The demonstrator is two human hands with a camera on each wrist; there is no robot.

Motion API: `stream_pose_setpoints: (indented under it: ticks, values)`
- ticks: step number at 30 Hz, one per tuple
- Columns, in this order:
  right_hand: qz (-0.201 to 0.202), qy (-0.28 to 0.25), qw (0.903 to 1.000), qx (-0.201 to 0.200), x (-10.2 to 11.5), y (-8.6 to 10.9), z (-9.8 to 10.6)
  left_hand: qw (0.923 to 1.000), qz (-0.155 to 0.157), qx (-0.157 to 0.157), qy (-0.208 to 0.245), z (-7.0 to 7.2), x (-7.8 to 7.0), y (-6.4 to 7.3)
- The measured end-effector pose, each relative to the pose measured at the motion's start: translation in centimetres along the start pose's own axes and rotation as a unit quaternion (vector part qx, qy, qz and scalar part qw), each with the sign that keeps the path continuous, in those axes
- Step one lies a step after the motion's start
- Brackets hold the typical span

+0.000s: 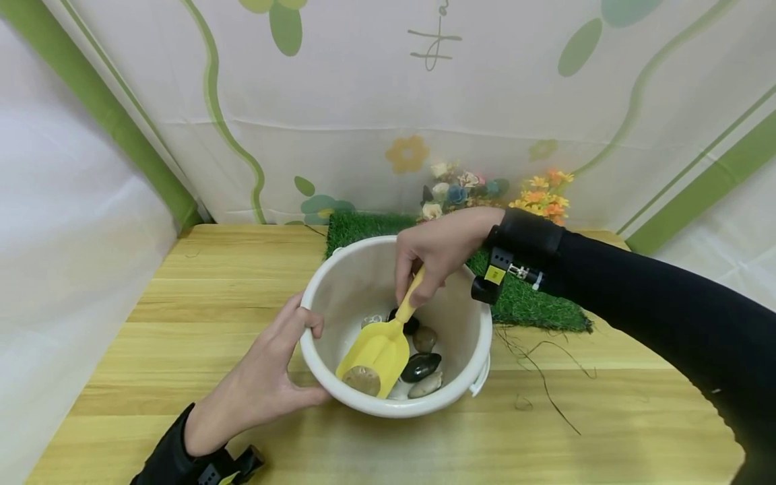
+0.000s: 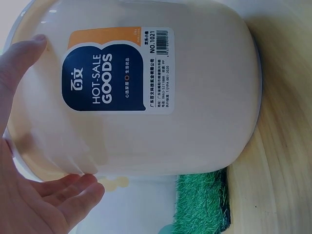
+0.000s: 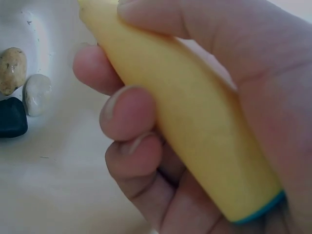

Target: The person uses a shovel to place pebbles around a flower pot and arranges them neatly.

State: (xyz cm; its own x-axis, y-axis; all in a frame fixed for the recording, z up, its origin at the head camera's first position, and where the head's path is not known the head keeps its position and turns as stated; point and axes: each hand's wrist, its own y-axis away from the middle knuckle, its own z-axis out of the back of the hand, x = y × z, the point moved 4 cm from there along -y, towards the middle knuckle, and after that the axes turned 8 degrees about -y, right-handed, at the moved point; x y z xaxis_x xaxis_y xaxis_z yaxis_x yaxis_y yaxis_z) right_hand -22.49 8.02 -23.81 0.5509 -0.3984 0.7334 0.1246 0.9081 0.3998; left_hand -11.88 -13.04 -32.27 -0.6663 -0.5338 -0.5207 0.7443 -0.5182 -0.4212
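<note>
A white bucket (image 1: pixel 348 289) stands on the wooden table, its label (image 2: pixel 117 73) facing the left wrist camera. My left hand (image 1: pixel 261 377) grips its left rim, fingertips curled over the edge and thumb along the outside. Inside the bucket, my right hand (image 1: pixel 445 246) holds a yellow shovel (image 1: pixel 383 345) by its handle (image 3: pixel 180 107), fingers wrapped round it. The blade slants down to the left and carries a tan stone (image 1: pixel 362 380). Beside the blade lie a black stone (image 1: pixel 421 368), a brown stone (image 1: pixel 425 339) and a pale stone (image 1: pixel 426 385). Others are partly hidden behind the shovel.
Behind the bucket lies a green turf mat (image 1: pixel 533 306), with artificial flowers (image 1: pixel 457 192) at the back. Loose dark strands (image 1: pixel 545 377) are on the table (image 1: pixel 200 316) to the right. A patterned curtain (image 1: pixel 339 87) hangs behind. The bucket's handle (image 1: pixel 481 377) hangs at its right side.
</note>
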Motion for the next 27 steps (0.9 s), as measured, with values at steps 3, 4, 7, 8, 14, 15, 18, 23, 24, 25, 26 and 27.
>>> stream_pose_setpoints:
  ticks: [3,4,7,8,14,15,18,23,24,25,26,27]
  values:
    - [0.008,-0.005,0.9999,-0.007,0.1,0.2,0.2,1.0000,0.003,0.003,0.001,0.0,0.0,0.1]
    - [0.010,-0.007,0.9999,-0.009,0.1,0.3,0.2,1.0000,0.004,0.004,0.002,0.0,0.0,0.1]
    - [0.011,-0.010,0.9997,-0.019,0.3,0.6,0.5,1.0000,0.001,0.003,0.004,0.0,0.0,0.0]
    - [0.012,-0.012,0.9996,-0.020,0.3,0.7,0.5,1.0000,0.001,0.002,0.004,0.0,0.0,0.0]
    - [0.018,-0.019,0.9993,-0.026,0.2,1.0,0.6,1.0000,-0.001,0.001,0.002,0.0,0.0,0.1]
    - [0.021,-0.016,0.9993,-0.027,0.2,1.1,0.6,1.0000,-0.001,0.001,0.001,0.0,0.0,0.1]
    - [0.035,-0.014,0.9987,-0.035,0.1,1.4,0.6,1.0000,-0.002,0.001,0.001,-0.1,0.0,0.1]
    - [0.039,-0.008,0.9983,-0.042,0.2,2.1,0.8,1.0000,-0.005,0.001,0.000,-0.1,-0.1,0.0]
    - [0.039,-0.005,0.9983,-0.043,0.2,2.3,0.8,1.0000,-0.006,0.000,0.001,-0.1,-0.1,0.0]
    - [0.038,-0.002,0.9983,-0.045,0.1,2.4,0.9,1.0000,-0.008,0.000,0.001,-0.1,-0.2,0.0]
    - [0.038,0.000,0.9982,-0.047,0.1,2.6,1.0,1.0000,-0.009,0.000,0.001,-0.1,-0.2,0.0]
    - [0.039,-0.001,0.9981,-0.049,0.1,2.7,1.0,0.9999,-0.011,0.000,0.002,-0.1,-0.2,0.0]
